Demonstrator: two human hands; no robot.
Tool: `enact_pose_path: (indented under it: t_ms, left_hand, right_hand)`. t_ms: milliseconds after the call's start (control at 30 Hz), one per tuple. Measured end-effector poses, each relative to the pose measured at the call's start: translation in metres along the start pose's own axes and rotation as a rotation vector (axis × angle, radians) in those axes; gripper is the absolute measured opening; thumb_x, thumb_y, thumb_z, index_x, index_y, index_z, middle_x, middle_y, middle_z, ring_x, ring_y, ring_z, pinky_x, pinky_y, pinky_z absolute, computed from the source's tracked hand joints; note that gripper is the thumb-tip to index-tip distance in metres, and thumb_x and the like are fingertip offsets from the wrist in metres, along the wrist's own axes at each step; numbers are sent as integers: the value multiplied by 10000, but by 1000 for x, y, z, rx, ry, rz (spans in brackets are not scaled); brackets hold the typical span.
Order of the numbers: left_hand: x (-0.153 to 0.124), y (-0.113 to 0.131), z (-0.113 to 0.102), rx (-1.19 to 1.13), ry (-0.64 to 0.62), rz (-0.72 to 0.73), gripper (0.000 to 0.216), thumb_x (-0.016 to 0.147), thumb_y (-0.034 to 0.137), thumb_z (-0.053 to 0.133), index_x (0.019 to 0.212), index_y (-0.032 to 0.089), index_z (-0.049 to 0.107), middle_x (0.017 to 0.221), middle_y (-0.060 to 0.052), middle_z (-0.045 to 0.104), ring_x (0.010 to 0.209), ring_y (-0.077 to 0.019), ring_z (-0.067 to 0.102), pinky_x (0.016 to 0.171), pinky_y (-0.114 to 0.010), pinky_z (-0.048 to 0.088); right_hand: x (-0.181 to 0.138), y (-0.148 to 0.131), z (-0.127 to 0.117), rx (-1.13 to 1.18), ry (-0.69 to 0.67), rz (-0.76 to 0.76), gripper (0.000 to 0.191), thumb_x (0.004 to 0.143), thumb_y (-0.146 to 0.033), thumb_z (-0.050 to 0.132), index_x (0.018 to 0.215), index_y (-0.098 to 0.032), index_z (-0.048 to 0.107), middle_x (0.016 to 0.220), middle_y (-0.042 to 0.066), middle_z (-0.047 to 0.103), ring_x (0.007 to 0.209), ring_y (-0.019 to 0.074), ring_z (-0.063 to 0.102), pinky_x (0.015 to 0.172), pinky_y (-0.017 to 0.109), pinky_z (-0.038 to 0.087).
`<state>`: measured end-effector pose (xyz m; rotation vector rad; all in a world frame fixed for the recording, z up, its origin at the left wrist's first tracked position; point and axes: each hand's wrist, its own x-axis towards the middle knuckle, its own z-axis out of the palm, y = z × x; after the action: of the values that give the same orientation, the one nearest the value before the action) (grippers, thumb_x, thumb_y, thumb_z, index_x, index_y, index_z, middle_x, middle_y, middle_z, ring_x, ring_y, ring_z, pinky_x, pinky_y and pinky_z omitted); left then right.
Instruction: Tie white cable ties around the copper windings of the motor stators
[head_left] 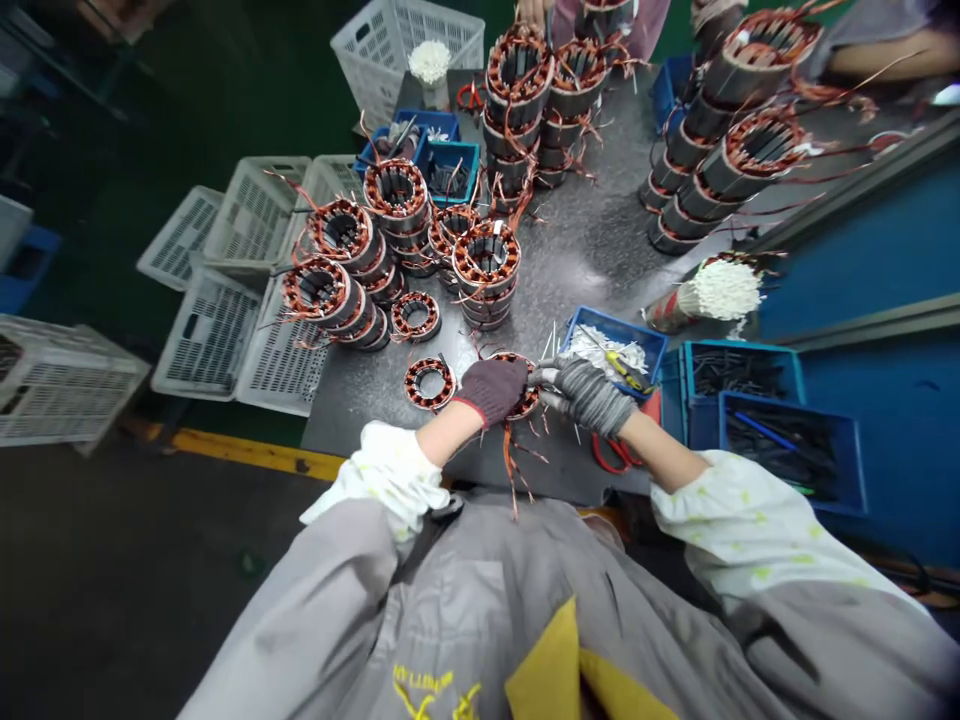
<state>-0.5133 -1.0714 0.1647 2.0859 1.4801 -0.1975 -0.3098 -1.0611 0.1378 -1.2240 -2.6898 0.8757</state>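
A copper-wound stator lies on the dark table at its front edge, partly covered by my hands. Its loose copper leads hang toward my body. My left hand, in a dark purple glove, is closed over the stator's left side. From the right, my right hand in a grey striped glove reaches the opposite rim with bent fingers drawn together; what they pinch is too small to make out. Left of my left hand lies another stator ring. A blue tray of white pieces, with a yellow-handled tool across it, stands beyond my right hand.
Stacked stators rise behind my hands, with more stacks at the far right. Red-handled scissors lie near my right wrist. Blue bins stand right, white crates left. Another person's arm shows at the far side.
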Motion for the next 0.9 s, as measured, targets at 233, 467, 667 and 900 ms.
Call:
enact_pose_path:
  t_ms: [233, 467, 667, 900]
  left_hand:
    - [12, -16, 10, -204, 82, 2, 366, 897, 347, 642, 1233, 201, 625, 1129, -105, 753, 1005, -252, 719, 855, -350, 544]
    - [-3, -35, -8, -502, 55, 49, 330, 924, 292, 549, 1226, 189, 633, 1104, -81, 759, 899, -191, 723, 809, -303, 563]
    - [25, -13, -4, -296, -165, 64, 137, 737, 169, 713, 875, 177, 711, 889, -90, 766, 886, -267, 729, 818, -343, 547]
    - [-4, -12, 6, -332, 44, -43, 378, 955, 360, 546, 1286, 182, 582, 1147, -94, 743, 1010, -243, 708, 800, -325, 541]
  right_hand:
    - [3, -15, 7, -84, 50, 115, 404, 992, -352, 541, 1341, -211, 688, 1306, 133, 695, 1128, 297, 643, 1000, 421, 486]
    - [5, -28, 11, -162, 38, 197, 351, 1012, -388, 518, 1173, -219, 780, 1234, 135, 719, 1082, 307, 647, 975, 449, 479]
    - [-9, -10, 14, 53, 121, 157, 357, 990, -353, 546, 1252, -207, 740, 1339, 142, 670, 1168, 277, 644, 1042, 442, 497]
    - [3, -25, 14, -130, 85, 237, 446, 1017, -436, 481, 1348, -219, 686, 1308, 157, 691, 1104, 314, 651, 982, 465, 502]
